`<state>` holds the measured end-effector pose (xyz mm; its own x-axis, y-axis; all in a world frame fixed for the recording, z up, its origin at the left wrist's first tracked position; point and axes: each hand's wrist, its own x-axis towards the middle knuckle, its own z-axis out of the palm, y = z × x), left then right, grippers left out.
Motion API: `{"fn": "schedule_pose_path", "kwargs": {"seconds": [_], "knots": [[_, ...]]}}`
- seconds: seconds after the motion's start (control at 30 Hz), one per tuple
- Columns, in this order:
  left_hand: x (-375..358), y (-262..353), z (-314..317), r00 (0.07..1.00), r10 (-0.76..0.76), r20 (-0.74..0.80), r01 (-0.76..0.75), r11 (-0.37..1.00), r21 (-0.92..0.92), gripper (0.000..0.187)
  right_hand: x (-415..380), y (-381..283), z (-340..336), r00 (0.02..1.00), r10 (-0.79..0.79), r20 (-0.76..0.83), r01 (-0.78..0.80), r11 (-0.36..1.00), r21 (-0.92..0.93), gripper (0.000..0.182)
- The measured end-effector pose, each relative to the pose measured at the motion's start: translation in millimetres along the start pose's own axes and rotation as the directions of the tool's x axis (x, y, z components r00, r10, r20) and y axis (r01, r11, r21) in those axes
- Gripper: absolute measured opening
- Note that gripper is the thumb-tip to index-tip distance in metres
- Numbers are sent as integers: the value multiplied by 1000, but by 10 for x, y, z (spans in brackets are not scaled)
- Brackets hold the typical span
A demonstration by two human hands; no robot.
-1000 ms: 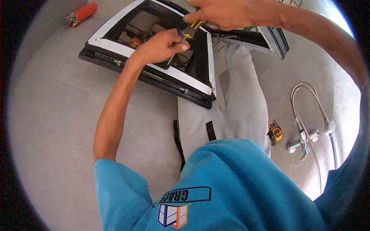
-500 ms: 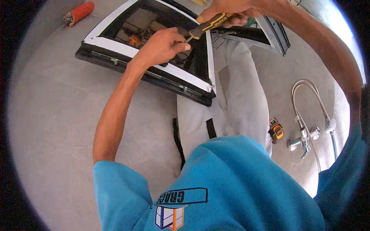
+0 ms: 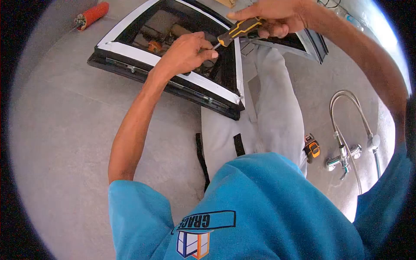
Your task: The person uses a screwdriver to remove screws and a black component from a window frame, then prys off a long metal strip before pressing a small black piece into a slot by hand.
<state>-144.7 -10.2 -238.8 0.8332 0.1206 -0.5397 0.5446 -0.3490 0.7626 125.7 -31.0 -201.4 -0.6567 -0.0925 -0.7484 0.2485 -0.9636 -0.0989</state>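
In the head view, the right hand (image 3: 281, 16) is clasping the handle end of the screwdriver (image 3: 237, 33), which is slanting down-left over the window (image 3: 130, 51); the left hand (image 3: 184, 54), nearer the tip, is pinching the shaft.

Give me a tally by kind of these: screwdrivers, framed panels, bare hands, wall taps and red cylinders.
Screwdriver: 1
Framed panels: 2 (white-edged panel, grey-edged panel, partly hidden)
Bare hands: 2 (left hand, right hand)
Wall tap: 1
Red cylinder: 1
Total: 7
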Motion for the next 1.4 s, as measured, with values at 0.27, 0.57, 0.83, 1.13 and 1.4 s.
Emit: {"fn": "schedule_pose_path", "kwargs": {"seconds": [0.27,0.57,0.83,1.13,1.4], "knots": [[-24,-72,-140,994,22,106,-9,993,-120,31,192,90,108,510,-846,156,284,-5,-959,35],[-3,95,-41,991,-79,111,79,997,4,31,215,-21,-31,1000,22,-20,-26,972,-232,44],[-15,-165,-110,999,-2,42,8,990,-139,30,292,70,146,452,-892,-1,302,154,-941,39],[-1,-66,-56,994,-99,-47,93,990,-107,32,72,-111,70,906,-201,-372,156,977,-148,39],[100,-162,-96,999,33,-4,-33,979,-199,28,-129,-126,129,864,-486,-131,394,815,-425,28]]}}
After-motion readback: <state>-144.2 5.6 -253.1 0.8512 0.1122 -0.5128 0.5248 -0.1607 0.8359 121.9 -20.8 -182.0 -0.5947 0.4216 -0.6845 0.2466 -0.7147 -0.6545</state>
